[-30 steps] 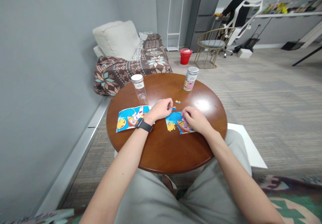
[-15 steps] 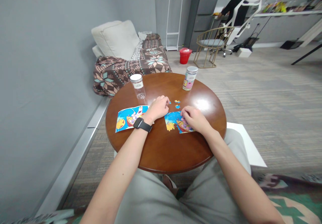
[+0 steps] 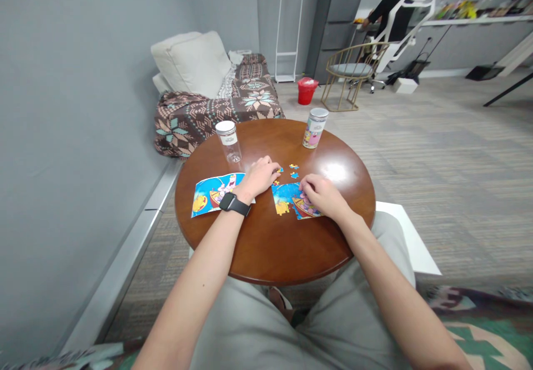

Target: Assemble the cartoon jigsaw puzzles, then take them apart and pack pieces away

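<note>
On the round wooden table lies a partly joined jigsaw puzzle (image 3: 284,193) with a blue, yellow and red cartoon picture. Over its upper right part rests my right hand (image 3: 320,193), fingers curled together, their tips hidden. Just beyond the puzzle's upper left corner, my left hand (image 3: 262,175) has bent fingers at a small jigsaw piece (image 3: 280,170). Several loose pieces lie around there, among them a blue one (image 3: 295,175) and a yellow-blue one (image 3: 293,166). A printed picture sheet (image 3: 208,195) of the same scene is partly under my left wrist.
A clear jar (image 3: 231,147) with a white lid stands at the table's back left, a printed can (image 3: 315,128) at the back right. Beyond are a covered sofa (image 3: 254,101), a red bin (image 3: 306,91), a wire-frame chair (image 3: 352,70) and a person (image 3: 393,12) near a counter.
My left fingers have shifted slightly, and a small piece beneath them now shows more. My right hand stays in place on the puzzle.
</note>
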`<state>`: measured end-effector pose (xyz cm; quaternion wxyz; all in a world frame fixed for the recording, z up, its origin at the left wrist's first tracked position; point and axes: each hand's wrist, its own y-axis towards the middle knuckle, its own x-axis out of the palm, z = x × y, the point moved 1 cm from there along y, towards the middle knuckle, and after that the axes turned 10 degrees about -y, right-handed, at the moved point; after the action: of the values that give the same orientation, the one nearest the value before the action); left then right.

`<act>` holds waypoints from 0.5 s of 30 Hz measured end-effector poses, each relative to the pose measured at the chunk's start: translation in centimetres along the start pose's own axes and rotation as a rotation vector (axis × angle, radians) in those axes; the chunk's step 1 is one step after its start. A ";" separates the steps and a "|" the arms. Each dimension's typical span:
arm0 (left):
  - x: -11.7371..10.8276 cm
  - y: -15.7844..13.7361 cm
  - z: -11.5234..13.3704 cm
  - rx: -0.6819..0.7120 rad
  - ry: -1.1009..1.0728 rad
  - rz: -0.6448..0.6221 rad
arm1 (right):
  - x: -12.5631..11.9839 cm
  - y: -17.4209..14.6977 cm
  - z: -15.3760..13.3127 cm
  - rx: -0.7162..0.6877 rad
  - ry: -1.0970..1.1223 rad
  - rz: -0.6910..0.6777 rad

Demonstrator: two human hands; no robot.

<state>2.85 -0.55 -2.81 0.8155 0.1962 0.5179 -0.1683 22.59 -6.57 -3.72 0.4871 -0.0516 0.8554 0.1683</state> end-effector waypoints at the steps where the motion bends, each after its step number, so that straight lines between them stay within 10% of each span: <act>1: 0.0 0.0 0.0 -0.009 -0.010 0.006 | 0.0 0.0 0.0 -0.001 0.000 -0.001; 15: 0.0 0.2 -0.4 -0.097 -0.148 -0.002 | 0.0 0.0 0.0 0.008 0.013 -0.007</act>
<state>2.62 -0.19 -2.90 0.8598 0.1433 0.4639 -0.1579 22.57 -6.55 -3.68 0.4825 -0.0537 0.8590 0.1628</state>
